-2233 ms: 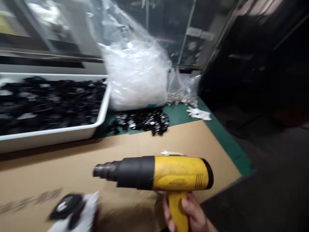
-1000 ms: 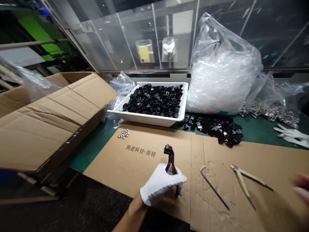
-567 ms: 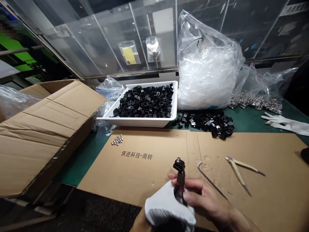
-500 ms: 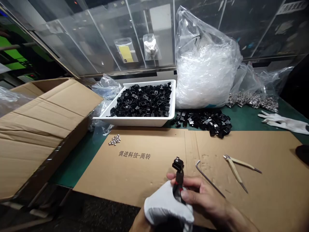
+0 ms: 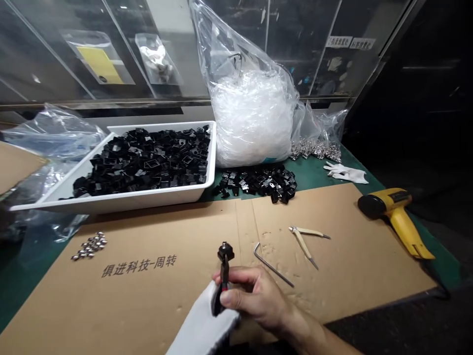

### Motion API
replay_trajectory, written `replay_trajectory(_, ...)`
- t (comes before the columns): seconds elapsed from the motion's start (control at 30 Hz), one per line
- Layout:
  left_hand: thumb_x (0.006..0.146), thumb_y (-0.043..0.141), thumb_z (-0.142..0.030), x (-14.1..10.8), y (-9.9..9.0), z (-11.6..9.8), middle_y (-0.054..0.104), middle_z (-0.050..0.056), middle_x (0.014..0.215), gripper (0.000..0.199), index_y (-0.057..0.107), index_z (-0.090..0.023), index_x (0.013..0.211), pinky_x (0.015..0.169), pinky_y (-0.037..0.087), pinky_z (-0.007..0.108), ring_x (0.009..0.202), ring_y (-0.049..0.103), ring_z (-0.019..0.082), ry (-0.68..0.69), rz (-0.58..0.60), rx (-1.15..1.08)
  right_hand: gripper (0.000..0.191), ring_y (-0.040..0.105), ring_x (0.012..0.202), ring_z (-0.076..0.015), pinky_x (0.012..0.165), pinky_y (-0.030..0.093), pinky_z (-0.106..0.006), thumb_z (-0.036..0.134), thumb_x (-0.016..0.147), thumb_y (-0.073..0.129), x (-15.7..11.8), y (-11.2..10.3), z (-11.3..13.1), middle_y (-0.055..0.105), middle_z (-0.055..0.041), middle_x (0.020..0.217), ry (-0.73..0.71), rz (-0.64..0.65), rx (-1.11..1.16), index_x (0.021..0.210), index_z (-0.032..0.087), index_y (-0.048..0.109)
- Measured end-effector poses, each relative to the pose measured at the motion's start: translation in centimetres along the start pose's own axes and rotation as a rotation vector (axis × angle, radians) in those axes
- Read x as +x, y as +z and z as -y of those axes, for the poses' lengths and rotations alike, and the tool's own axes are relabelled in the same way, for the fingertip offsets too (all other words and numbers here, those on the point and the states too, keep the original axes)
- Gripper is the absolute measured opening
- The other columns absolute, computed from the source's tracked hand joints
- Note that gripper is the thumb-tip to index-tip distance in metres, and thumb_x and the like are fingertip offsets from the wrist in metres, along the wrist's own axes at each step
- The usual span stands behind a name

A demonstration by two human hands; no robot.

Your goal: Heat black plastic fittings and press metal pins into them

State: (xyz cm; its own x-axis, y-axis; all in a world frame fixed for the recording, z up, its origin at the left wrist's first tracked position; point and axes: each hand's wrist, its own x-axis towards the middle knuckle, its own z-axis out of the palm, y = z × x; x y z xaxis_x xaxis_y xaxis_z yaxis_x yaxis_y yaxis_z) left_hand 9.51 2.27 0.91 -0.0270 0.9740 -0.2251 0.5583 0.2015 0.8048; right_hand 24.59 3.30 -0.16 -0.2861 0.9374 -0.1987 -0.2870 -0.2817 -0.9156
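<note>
My left hand [image 5: 207, 318], in a white glove, is closed around the handles of a pair of pliers [image 5: 224, 273] with dark jaws and a bit of red on the grip. My bare right hand [image 5: 258, 298] also grips the pliers, thumb and fingers pinching near the red part. At the jaws' upper end sits a small black block [image 5: 225, 253] with a shiny metal piece standing on its top. Both hands are over the front of the cardboard sheet [image 5: 199, 296]. The gloved fingers are partly hidden.
A white tray [image 5: 148, 199] heaped with black parts stands behind, beside loose black parts [image 5: 266, 182] and a large plastic bag [image 5: 254, 118]. Metal pieces [image 5: 89, 245], a hex key [image 5: 273, 266], tweezer-like cutters [image 5: 305, 241] and a yellow heat gun [image 5: 401, 217] lie on the cardboard. A white glove [image 5: 345, 172] lies beyond.
My view has turned right, bringing the yellow heat gun into sight and pushing most of the cardboard box out. Both hands still hold the pliers with the black block at the jaws.
</note>
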Motion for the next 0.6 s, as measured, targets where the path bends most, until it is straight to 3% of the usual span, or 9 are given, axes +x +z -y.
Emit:
replay_trajectory(0.13, 0.099, 0.065, -0.039, 0.1, -0.4, 1.1, 0.067, 0.01, 0.126, 0.034, 0.065, -0.018, 0.125, 0.093, 0.059, 0.045, 0.109, 0.068, 0.024, 0.062, -0.019, -0.03, 0.025, 0.069, 0.117, -0.0252, 0.105, 0.05, -0.031, 0.034, 0.083, 0.083, 0.2, 1.7, 0.2, 0.079, -0.0055, 0.118, -0.14, -0.171, -0.186, 0.104, 0.021, 0.084)
replay_trajectory(0.3, 0.091, 0.064, -0.055, -0.6, 0.0, 1.5, 0.076, 0.011, 0.101, 0.038, 0.072, -0.02, 0.103, 0.086, 0.06, 0.04, 0.1, 0.071, 0.03, 0.08, -0.083, -0.129, 0.02, 0.074, 0.105, -0.0221, 0.096, 0.057, -0.029, 0.038, 0.095, 0.071, -0.3, 2.1, 0.1, 0.081, -0.003, 0.111, -0.24, -0.225, -0.494, 0.103, 0.024, 0.083)
replay_trajectory(0.37, 0.092, 0.061, -0.061, -1.4, -0.3, 1.5, 0.073, 0.009, 0.087, 0.044, 0.07, -0.019, 0.097, 0.076, 0.06, 0.036, 0.083, 0.07, 0.026, 0.014, -0.029, -0.262, 0.023, 0.072, 0.106, -0.0266, 0.1, 0.055, -0.038, 0.039, 0.097, 0.068, -0.9, 0.7, -0.1, 0.08, -0.0067, 0.111, -0.275, -0.258, -0.653, 0.107, 0.023, 0.082)
replay_trajectory(0.43, 0.096, 0.051, -0.068, -2.1, -0.7, 2.0, 0.066, 0.005, 0.075, 0.052, 0.066, -0.017, 0.095, 0.065, 0.056, 0.031, 0.066, 0.063, 0.019, -0.108, 0.074, -0.431, 0.032, 0.062, 0.118, -0.0368, 0.109, 0.044, -0.055, 0.038, 0.096, 0.067, -1.5, -1.4, -0.6, 0.074, -0.0158, 0.122, -0.299, -0.355, -0.825, 0.117, 0.017, 0.077)
replay_trajectory(0.5, 0.098, 0.043, -0.072, -2.9, -1.1, 2.9, 0.061, 0.003, 0.072, 0.06, 0.063, -0.016, 0.095, 0.061, 0.052, 0.029, 0.059, 0.058, 0.015, -0.208, 0.138, -0.584, 0.039, 0.055, 0.118, -0.0451, 0.104, 0.039, -0.068, 0.039, 0.096, 0.065, -1.7, -3.5, -1.4, 0.068, -0.0228, 0.124, -0.284, -0.428, -0.989, 0.124, 0.013, 0.072)
replay_trajectory(0.6, 0.098, 0.042, -0.071, -4.6, -1.3, 4.8, 0.058, 0.003, 0.07, 0.061, 0.062, -0.014, 0.093, 0.058, 0.048, 0.027, 0.057, 0.055, 0.013, -0.259, 0.119, -0.741, 0.034, 0.056, 0.104, -0.0446, 0.092, 0.043, -0.066, 0.038, 0.098, 0.06, -2.0, -5.9, -2.4, 0.066, -0.0228, 0.11, -0.255, -0.451, -1.193, 0.115, 0.012, 0.072)
